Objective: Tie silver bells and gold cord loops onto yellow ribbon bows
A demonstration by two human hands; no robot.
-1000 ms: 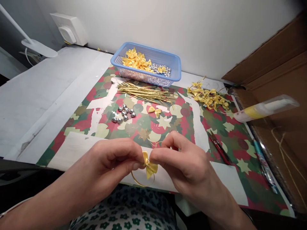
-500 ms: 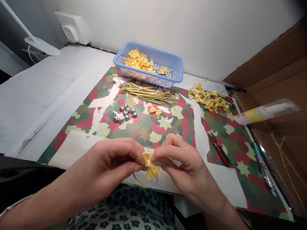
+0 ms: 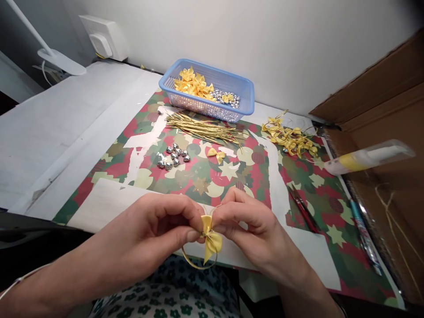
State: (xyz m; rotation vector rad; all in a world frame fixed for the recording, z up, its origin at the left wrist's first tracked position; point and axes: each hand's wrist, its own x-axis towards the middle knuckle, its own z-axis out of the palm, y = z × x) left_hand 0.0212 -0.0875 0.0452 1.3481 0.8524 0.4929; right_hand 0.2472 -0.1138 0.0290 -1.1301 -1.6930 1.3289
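Observation:
Between my two hands, low over the front edge of the table, is a yellow ribbon bow with a gold wire looping down beneath it. My left hand pinches the bow's middle from the left with thumb and forefinger. From the right, my right hand pinches at the bow and a thin strand of wire; fingertips hide the exact spot. Beyond the hands lie a loose yellow bow, several silver bells and a bundle of gold wire ties.
A blue basket with yellow bows and silver bells stands against the wall. Finished-looking bows on wire lie at the right. Nearby are red-handled snips, a pen, a clear tube with a yellow band and cardboard.
The bow has turned and sits slightly lower, its lower loop hanging further down. Both hands keep their pinch, almost in place. The view has shifted slightly.

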